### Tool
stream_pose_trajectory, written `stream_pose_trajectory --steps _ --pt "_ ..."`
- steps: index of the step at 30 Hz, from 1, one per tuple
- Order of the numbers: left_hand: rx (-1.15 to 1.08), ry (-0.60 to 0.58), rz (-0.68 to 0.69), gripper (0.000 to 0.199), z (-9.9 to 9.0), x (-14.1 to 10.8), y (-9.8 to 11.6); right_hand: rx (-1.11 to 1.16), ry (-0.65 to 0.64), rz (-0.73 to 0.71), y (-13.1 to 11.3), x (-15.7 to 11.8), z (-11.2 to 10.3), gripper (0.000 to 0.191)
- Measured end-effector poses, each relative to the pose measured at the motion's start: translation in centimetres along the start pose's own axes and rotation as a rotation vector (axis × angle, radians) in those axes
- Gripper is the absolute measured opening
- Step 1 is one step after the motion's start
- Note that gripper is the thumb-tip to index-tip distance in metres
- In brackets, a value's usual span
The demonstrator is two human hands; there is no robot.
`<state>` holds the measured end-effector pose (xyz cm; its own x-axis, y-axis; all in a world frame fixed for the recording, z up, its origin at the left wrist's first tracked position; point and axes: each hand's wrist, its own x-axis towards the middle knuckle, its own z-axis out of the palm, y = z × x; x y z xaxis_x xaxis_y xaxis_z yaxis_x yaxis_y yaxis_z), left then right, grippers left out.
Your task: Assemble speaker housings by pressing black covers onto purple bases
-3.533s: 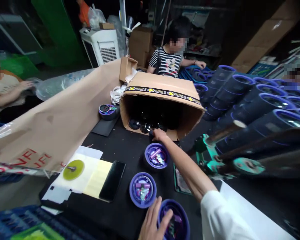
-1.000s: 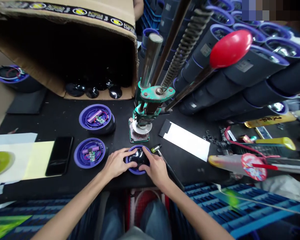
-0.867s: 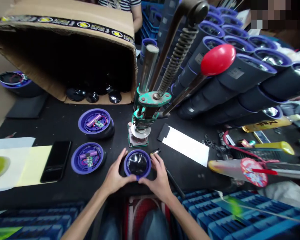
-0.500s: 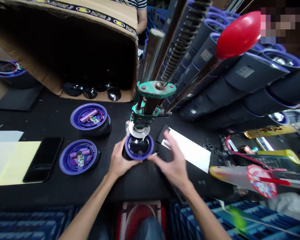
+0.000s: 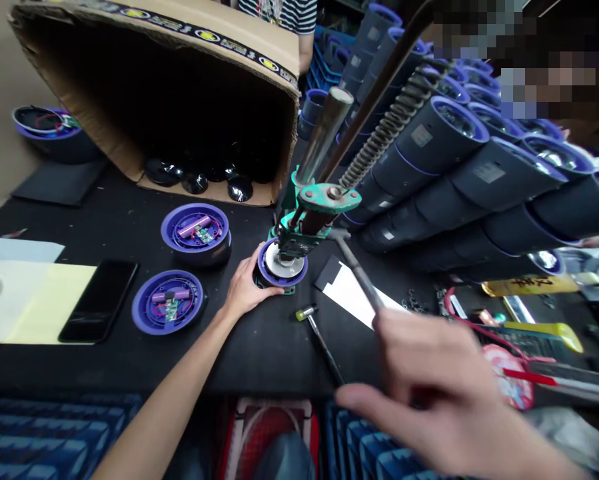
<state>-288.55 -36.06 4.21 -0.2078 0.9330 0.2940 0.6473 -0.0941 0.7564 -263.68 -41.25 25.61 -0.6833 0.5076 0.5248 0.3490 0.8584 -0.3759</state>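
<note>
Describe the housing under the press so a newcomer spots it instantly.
On the black workbench, find the green hand press. Directly under its white disc sits a round purple-rimmed housing, steadied by the left hand. Its two purple neighbours on the left sit untouched, circuit boards showing.

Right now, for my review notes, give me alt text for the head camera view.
The left hand steadies a purple round housing under a green bench press, while the blurred right hand is by its lever. Two more housings with circuit boards lie beside them.
</note>
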Motion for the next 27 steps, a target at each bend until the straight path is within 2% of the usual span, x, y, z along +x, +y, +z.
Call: stream_pose_trajectory --steps 1,2,4,6,8,9,11,13,15,18,20,21,22,23,24,27 --pt "-0.003 -0.001 0.006 0.106 0.0 0.0 0.0 -0.066 -0.086 -0.093 0.5 -1.7 2.3 0.041" --pt "-0.005 -0.001 0.013 0.106 -0.1 0.0 -0.1 -0.172 -0.118 -0.187 1.4 -3.2 4.8 0.037" --pt "-0.003 0.002 0.021 0.106 -0.1 0.1 -0.2 -0.363 -0.139 -0.36 4.4 -5.4 9.7 0.028" --pt "0.004 0.007 0.014 0.107 0.0 0.0 -0.3 -0.438 -0.111 -0.473 7.9 -6.4 13.9 0.028" --pt "0.006 0.005 -0.002 0.107 0.0 -0.1 -0.4 -0.452 -0.091 -0.495 10.1 -6.9 16.6 0.031" --pt "0.003 0.002 -0.009 0.107 0.0 -0.2 -0.4 -0.452 -0.086 -0.485 10.5 -7.1 17.2 0.032" --pt "-0.01 -0.001 -0.027 0.107 -0.3 -0.2 -0.2 -0.457 -0.091 -0.472 9.3 -7.5 16.6 0.03" --pt "-0.038 -0.001 -0.051 0.106 -0.8 -0.1 0.2 -0.384 -0.052 -0.425 6.4 -7.1 13.6 0.025" --pt "-0.076 -0.004 -0.076 0.105 -1.5 0.0 1.1 -0.195 0.09 -0.256 3.1 -5.0 8.6 0.021" --pt "-0.143 -0.005 -0.118 0.102 -3.2 -1.0 3.1 0.21 0.425 0.116 -0.4 1.4 -0.4 0.017" --pt "-0.195 -0.006 -0.158 0.097 -4.7 -3.2 5.0 0.413 0.583 0.272 -1.7 6.0 -5.3 0.024" --pt "-0.227 -0.009 -0.178 0.095 -5.6 -4.9 6.0 0.432 0.633 0.323 -2.3 7.6 -6.8 0.025" --pt "-0.263 -0.013 -0.2 0.092 -6.7 -6.9 7.1 0.433 0.66 0.361 -3.2 8.4 -7.4 0.032" --pt "-0.301 -0.008 -0.225 0.09 -7.9 -9.3 8.2 0.407 0.662 0.403 -4.3 8.3 -7.1 0.04" --pt "-0.337 -0.001 -0.247 0.09 -9.4 -11.9 9.3 0.397 0.632 0.428 -5.8 7.3 -5.9 0.046" --pt "-0.402 0.029 -0.285 0.096 -14.6 -20.0 13.2 0.369 0.435 0.673 -12.0 0.9 1.4 0.052"
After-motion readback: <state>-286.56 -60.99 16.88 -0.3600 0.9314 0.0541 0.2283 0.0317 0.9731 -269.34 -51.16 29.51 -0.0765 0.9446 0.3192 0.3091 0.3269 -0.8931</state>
